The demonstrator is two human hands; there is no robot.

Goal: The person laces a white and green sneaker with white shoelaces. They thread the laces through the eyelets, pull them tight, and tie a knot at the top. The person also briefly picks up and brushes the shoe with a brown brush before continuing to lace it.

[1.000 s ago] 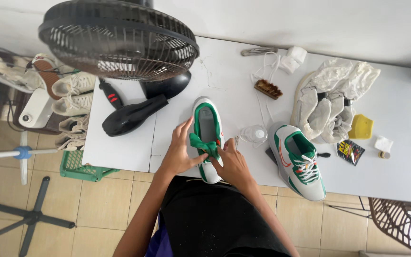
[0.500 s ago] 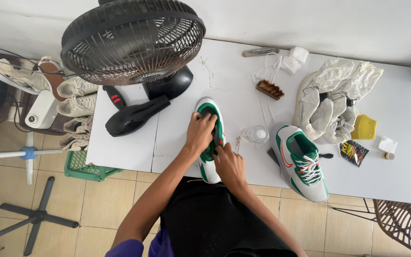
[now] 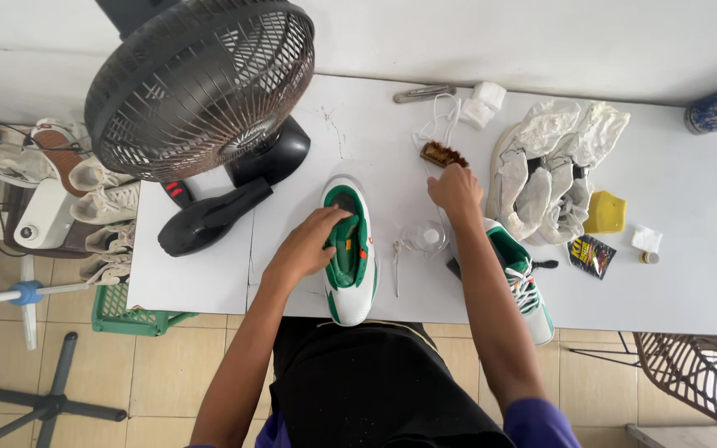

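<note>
The left hand (image 3: 307,247) lay on a green-and-white shoe (image 3: 350,253), fingers curled over its opening; the shoe's heel overhung the near edge of the surface (image 3: 690,191). The right hand (image 3: 456,190) reached, loosely closed, to a brush (image 3: 442,154), touching it. A second shoe (image 3: 521,278) lay under that forearm, a fan (image 3: 201,87) far left, bare surface between.

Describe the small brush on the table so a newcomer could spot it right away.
Start at the big black fan on the white table, then look across to the heap of white cloths. Between them, just beyond the right hand, lies the brush: short, brown and bristly, the only brown thing beside the white laces.
</note>
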